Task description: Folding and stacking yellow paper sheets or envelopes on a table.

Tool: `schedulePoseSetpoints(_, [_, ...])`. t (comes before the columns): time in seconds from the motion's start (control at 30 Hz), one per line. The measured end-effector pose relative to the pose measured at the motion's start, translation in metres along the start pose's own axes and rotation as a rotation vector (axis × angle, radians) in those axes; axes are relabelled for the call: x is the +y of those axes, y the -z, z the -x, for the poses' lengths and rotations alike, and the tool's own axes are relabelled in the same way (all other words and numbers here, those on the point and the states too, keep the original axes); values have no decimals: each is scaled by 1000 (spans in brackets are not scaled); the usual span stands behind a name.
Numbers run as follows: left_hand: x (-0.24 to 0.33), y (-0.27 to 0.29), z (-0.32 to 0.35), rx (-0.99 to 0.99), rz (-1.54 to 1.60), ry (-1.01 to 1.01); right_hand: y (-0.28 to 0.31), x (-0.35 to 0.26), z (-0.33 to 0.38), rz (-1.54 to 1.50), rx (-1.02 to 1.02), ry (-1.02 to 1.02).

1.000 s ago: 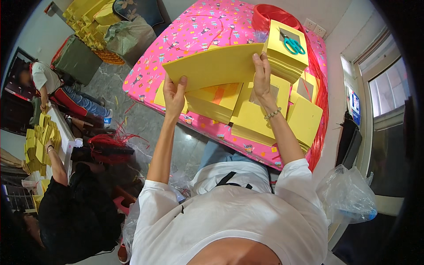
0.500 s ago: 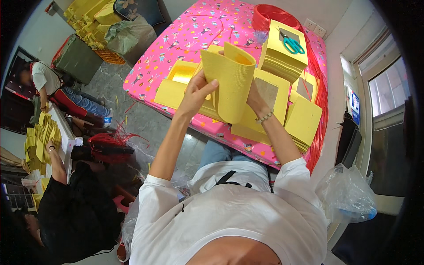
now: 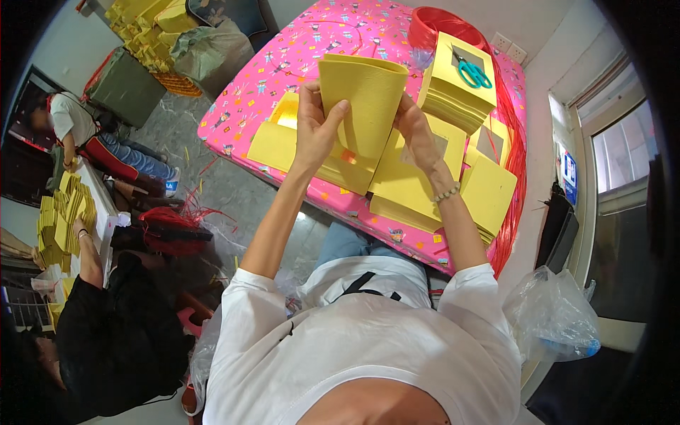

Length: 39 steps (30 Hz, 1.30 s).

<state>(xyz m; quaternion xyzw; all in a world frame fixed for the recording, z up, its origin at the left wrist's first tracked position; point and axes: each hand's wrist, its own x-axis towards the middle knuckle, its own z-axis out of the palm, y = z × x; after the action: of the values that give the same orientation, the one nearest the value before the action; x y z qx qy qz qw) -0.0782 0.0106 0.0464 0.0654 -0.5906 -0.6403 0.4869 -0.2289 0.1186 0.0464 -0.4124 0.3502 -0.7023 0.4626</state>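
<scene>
At nine o'clock, a white desk (image 3: pixel 104 205) carries yellow bundles (image 3: pixel 67 219), with a co-worker in black (image 3: pixel 124 333) reaching toward them. Just right of it lie tangled red strands (image 3: pixel 173 230); at eleven o'clock stands a pale green sack (image 3: pixel 211 53). A bed (image 3: pixel 265 92) with a pink patterned cover fills the upper middle. At twelve o'clock, above the bed, the wearer's left hand (image 3: pixel 316 131) has its grip closed on a folded yellow sheet (image 3: pixel 363 106), held upright, thumb across the front. The right hand (image 3: pixel 419 134) is at the sheet's right edge, fingers partly hidden; whether its grip holds the sheet cannot be told. Between one and two o'clock, teal-handled scissors (image 3: pixel 473 73) lie on a tall yellow stack (image 3: pixel 453 103). At four o'clock hangs a clear plastic bag (image 3: pixel 552 312).
</scene>
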Motion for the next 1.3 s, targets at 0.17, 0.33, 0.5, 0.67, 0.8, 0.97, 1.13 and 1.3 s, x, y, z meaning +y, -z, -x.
schedulePoseSetpoints(0.17, [-18,-2,9,36,-61,-25,-6,6,7,763,115,135])
schedulePoseSetpoints(0.33, [-29,11,7,-20,-189,5,0,19,2,748,116,162])
schedulePoseSetpoints(0.5, [-3,14,-11,-129,-256,295,1,10,-9,487,88,116])
schedulePoseSetpoints(0.67, [27,-1,-19,-99,-77,649,6,-8,-10,381,73,-166])
schedulePoseSetpoints(0.8, [25,0,-23,-85,-79,765,6,-11,-8,208,77,-334])
schedulePoseSetpoints(0.97, [17,-1,-25,-123,-90,778,12,-12,-6,140,64,-368])
schedulePoseSetpoints(1.13, [19,-5,-21,-126,-134,664,10,-16,-2,233,51,-268])
schedulePoseSetpoints(1.3, [10,-17,4,-18,-84,433,0,-12,9,407,37,-72])
